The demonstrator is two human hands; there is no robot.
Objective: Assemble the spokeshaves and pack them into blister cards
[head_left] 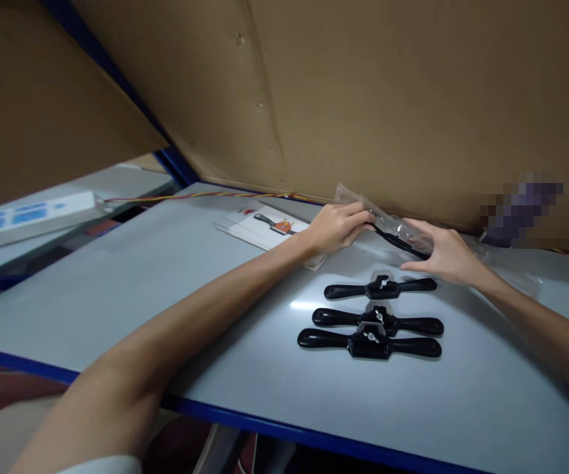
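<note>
At the table's (116,289) far edge, about one o'clock, both hands pinch a bagged tool (396,232) — left hand (336,227) one end, right hand (443,253) the other. It looks like unwrapping — next, the bag must slide off gently.

From my remote seat I see two bare forearms, uncovered from wrist to elbow. My left hand (336,227) and right hand (445,253) wear no gloves, rings, watch or wristband. Low in the frame, at my left upper arm, a white sleeve edge (99,466) just shows, short and plain, with no print or marking that I can make out.
</note>
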